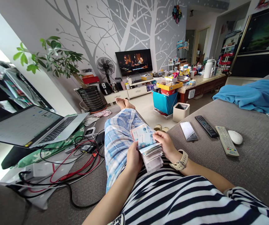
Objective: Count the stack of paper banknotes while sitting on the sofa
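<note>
My left hand (134,157) is closed around the left side of a thick folded stack of banknotes (152,153), held over my lap. My right hand (165,144) has its thumb and fingers pinched on the right end of a bluish banknote (146,139) at the top of the stack. Behind that note, a pinkish banknote (136,132) lies fanned out toward my knees. The lower ends of several notes hang below the fold. A beige watch (180,160) is on my right wrist.
Left of my legs are an open laptop (61,128) and tangled cables (78,168). On the right, the sofa (207,168) holds a phone (188,131), black remote (206,126), beige remote (226,141) and white mouse (235,137). Beyond stands a blue bin (163,103).
</note>
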`<state>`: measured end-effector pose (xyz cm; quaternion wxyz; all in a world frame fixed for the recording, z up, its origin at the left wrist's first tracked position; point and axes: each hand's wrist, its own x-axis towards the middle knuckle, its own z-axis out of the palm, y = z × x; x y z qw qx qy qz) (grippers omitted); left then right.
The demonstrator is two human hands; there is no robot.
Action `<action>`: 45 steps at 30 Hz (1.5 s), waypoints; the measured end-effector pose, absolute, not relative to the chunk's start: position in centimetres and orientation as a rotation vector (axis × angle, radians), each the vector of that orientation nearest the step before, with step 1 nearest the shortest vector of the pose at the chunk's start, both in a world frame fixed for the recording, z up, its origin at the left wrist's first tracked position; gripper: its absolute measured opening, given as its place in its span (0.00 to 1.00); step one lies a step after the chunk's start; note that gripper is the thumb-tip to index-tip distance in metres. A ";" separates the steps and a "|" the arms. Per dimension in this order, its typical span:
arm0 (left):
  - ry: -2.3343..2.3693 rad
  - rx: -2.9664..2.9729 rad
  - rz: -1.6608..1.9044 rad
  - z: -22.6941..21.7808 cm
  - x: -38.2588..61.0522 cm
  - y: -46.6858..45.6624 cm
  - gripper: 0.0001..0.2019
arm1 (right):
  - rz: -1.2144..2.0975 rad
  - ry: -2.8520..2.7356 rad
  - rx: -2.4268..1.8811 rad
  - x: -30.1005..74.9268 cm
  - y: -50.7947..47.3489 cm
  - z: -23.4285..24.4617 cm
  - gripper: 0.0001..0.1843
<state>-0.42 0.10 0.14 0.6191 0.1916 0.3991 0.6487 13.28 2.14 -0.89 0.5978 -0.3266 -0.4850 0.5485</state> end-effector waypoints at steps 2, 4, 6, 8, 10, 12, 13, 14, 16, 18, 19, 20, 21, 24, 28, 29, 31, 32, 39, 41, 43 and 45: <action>0.917 0.435 1.493 0.2 -0.4 0.1 0.03 | 1.276 -1.125 -0.757 13.3 2.1 -0.9 0.14; 0.915 0.438 1.492 0.2 -0.4 0.1 0.02 | 1.282 -1.120 -0.757 13.3 2.1 -0.9 0.14; 0.909 0.450 1.493 0.1 -0.4 0.1 0.02 | 1.290 -1.116 -0.760 13.2 2.1 -0.9 0.14; 0.901 0.460 1.495 0.0 -0.4 0.2 0.02 | 1.290 -1.117 -0.765 13.2 2.2 -0.9 0.14; 0.896 0.463 1.497 -0.1 -0.5 0.2 0.02 | 1.284 -1.119 -0.768 13.2 2.2 -1.0 0.14; 0.897 0.462 1.501 -0.2 -0.5 0.3 0.02 | 1.280 -1.120 -0.768 13.2 2.2 -1.0 0.15; 0.898 0.462 1.503 -0.2 -0.5 0.3 0.02 | 1.281 -1.121 -0.767 13.2 2.2 -1.0 0.15; 0.899 0.462 1.505 -0.2 -0.5 0.3 0.03 | 1.283 -1.121 -0.765 13.2 2.2 -1.1 0.15; 0.897 0.469 1.509 -0.2 -0.5 0.3 0.03 | 1.284 -1.123 -0.759 13.3 2.2 -1.1 0.15; 0.889 0.476 1.509 -0.2 -0.5 0.3 0.03 | 1.284 -1.126 -0.752 13.3 2.2 -1.2 0.14; 0.885 0.479 1.509 -0.3 -0.5 0.3 0.03 | 1.283 -1.128 -0.747 13.3 2.3 -1.3 0.14; 0.880 0.481 1.506 -0.3 -0.5 0.3 0.03 | 1.282 -1.130 -0.742 13.3 2.3 -1.3 0.14; 0.876 0.483 1.502 -0.4 -0.5 0.3 0.04 | 1.282 -1.132 -0.737 13.2 2.3 -1.4 0.14; 0.865 0.499 1.485 -0.8 -0.6 0.5 0.05 | 1.287 -1.127 -0.721 13.2 2.4 -1.5 0.15; 0.867 0.488 1.485 -0.9 -0.6 0.5 0.10 | 1.330 -1.121 -0.702 13.0 2.5 -1.7 0.18; 0.869 0.482 1.488 -0.8 -0.6 0.5 0.11 | 1.334 -1.129 -0.697 13.0 2.5 -1.7 0.18; 0.875 0.482 1.487 -0.6 -0.5 0.4 0.11 | 1.316 -1.151 -0.687 13.0 2.5 -1.6 0.18; 0.882 0.483 1.484 -0.5 -0.5 0.3 0.11 | 1.302 -1.158 -0.686 13.0 2.4 -1.5 0.17; 0.899 0.539 1.480 -0.7 -0.8 0.1 0.13 | 1.256 -1.111 -0.786 13.1 2.3 -1.2 0.17; 0.906 0.567 1.473 -0.8 -0.8 0.0 0.13 | 1.261 -1.088 -0.802 13.1 2.4 -1.4 0.19; 0.902 0.588 1.461 -0.8 -0.9 -0.1 0.15 | 1.271 -1.067 -0.808 13.0 2.6 -1.7 0.21; 0.893 0.597 1.452 -0.8 -0.9 -0.1 0.16 | 1.267 -1.058 -0.806 13.0 2.8 -2.1 0.22</action>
